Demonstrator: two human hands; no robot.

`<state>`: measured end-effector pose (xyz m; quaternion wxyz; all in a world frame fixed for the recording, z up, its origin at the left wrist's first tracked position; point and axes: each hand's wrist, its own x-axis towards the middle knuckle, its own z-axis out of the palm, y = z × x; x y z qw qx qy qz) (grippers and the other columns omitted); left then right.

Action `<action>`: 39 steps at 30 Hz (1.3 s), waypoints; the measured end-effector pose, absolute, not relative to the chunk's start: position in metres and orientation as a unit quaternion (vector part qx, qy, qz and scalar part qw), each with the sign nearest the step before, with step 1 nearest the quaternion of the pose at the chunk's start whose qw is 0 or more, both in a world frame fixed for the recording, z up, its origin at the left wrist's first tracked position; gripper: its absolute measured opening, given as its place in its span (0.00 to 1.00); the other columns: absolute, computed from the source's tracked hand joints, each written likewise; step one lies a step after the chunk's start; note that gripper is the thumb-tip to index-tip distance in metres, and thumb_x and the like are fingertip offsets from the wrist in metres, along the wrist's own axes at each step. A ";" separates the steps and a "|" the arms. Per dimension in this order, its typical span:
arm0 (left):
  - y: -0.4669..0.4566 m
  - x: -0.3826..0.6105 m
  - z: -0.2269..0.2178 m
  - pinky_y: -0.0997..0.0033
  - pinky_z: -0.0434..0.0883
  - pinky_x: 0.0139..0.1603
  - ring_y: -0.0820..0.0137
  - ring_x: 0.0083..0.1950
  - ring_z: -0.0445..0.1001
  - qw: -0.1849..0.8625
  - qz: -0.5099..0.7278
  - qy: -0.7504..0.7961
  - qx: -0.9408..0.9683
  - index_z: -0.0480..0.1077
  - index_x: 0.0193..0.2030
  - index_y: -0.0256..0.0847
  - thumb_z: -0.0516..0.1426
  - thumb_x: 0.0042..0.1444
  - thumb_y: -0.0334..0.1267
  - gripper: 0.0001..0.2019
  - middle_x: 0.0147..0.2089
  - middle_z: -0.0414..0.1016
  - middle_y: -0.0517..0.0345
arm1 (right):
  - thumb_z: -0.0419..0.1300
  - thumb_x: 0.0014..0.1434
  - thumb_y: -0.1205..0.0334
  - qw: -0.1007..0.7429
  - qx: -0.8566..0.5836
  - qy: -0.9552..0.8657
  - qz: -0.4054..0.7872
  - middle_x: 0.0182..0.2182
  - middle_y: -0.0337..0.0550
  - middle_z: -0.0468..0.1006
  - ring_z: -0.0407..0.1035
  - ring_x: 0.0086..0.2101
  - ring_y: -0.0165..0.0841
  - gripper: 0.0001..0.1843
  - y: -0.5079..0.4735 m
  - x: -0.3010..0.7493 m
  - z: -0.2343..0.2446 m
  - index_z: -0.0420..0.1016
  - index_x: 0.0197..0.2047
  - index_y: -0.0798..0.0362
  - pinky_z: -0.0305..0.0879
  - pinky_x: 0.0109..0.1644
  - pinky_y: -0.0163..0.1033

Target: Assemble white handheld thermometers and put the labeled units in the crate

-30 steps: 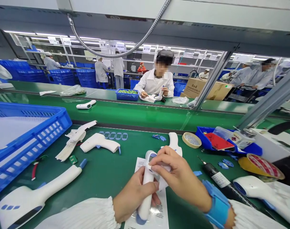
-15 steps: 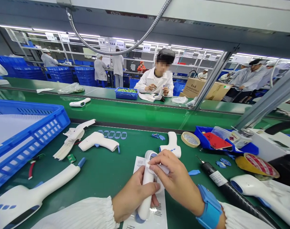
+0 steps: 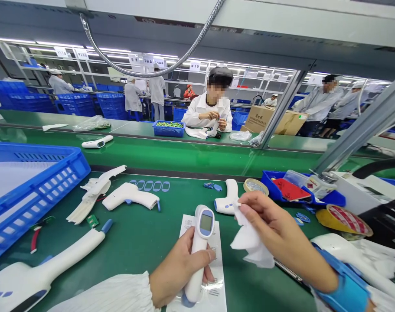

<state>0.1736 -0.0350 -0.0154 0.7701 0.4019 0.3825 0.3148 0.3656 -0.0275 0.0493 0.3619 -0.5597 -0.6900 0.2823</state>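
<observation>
My left hand (image 3: pixel 176 266) is closed around the handle of a white infrared thermometer (image 3: pixel 200 244). Its grey screen (image 3: pixel 206 223), set in a blue-grey frame, faces up towards me. Beneath it lies a printed sheet (image 3: pixel 219 277) with a glossy surface. To the right, my right hand (image 3: pixel 275 225) pinches a crumpled white tissue (image 3: pixel 251 242) between thumb and fingers. The tissue hangs down, apart from the thermometer. Just beyond my right fingertips lies another white thermometer (image 3: pixel 226 205) with blue buttons.
At left are a blue crate (image 3: pixel 54 190), a white thermometer gun (image 3: pixel 130 197), opened shell pieces (image 3: pixel 95 193) and a large white device (image 3: pixel 63 260). A blue parts bin (image 3: pixel 275 188), a tape roll (image 3: pixel 347 221) and another thermometer (image 3: pixel 334 245) lie right. A co-worker (image 3: pixel 207 110) sits opposite.
My right hand has moved right, away from the thermometer, taking the tissue along. The screen it covered now shows. My left hand keeps its hold.
</observation>
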 end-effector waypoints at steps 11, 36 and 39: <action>-0.036 0.173 -0.012 0.76 0.65 0.25 0.80 0.20 0.67 0.775 0.309 0.383 0.398 0.60 0.35 0.38 0.59 0.49 0.36 0.11 0.26 0.68 0.65 | 0.51 0.59 0.49 0.309 -0.596 -0.662 0.332 0.24 0.36 0.63 0.58 0.21 0.27 0.12 -0.048 0.397 0.055 0.66 0.39 0.48 0.56 0.19 0.30; -0.034 0.176 -0.019 0.76 0.63 0.26 0.74 0.20 0.64 0.718 0.282 0.460 0.440 0.62 0.33 0.40 0.61 0.45 0.51 0.18 0.17 0.70 0.62 | 0.55 0.56 0.70 0.348 -0.531 -0.771 0.055 0.35 0.37 0.78 0.71 0.37 0.30 0.08 -0.008 0.388 0.071 0.72 0.38 0.50 0.67 0.43 0.34; -0.034 0.177 -0.021 0.75 0.64 0.25 0.73 0.19 0.64 0.710 0.284 0.481 0.428 0.64 0.35 0.40 0.62 0.41 0.54 0.22 0.16 0.70 0.62 | 0.54 0.56 0.72 0.360 -0.600 -0.713 -0.033 0.36 0.39 0.78 0.71 0.38 0.32 0.09 0.011 0.449 0.081 0.73 0.37 0.52 0.67 0.45 0.39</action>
